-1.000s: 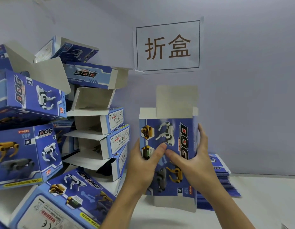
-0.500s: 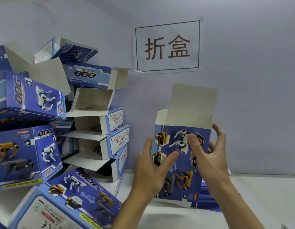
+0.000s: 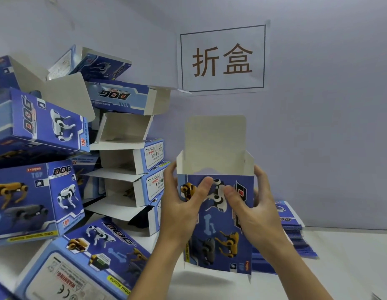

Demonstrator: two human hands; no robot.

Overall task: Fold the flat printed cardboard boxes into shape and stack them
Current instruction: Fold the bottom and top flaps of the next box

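1. The left hand (image 3: 181, 210) gripped the left side of the blue printed box (image 3: 217, 230), thumb lying across its printed front and fingers curled round the left edge.
2. The right hand (image 3: 254, 210) gripped the right side in mirror fashion, thumb on the front face, fingers wrapped behind the right edge.
3. The box stood upright between the two hands, at the middle of the scene above the white table (image 3: 339, 267); whether its lower edge touched the table could not be told.
4. It was opened into a rectangular tube, with its plain top flap (image 3: 216, 137) standing straight up and the short side flaps raised.
5. The front bore robot dogs in white, yellow and grey, plus a pale bone, on glossy blue; the inside was bare off-white cardboard.
6. The stack of flat boxes (image 3: 290, 232) lay on the table just right of and behind the held box.
7. The pile of folded boxes (image 3: 80, 169) leaned unevenly at the left, many with open flaps.
8. A paper sign (image 3: 223, 59) hung on the far wall.
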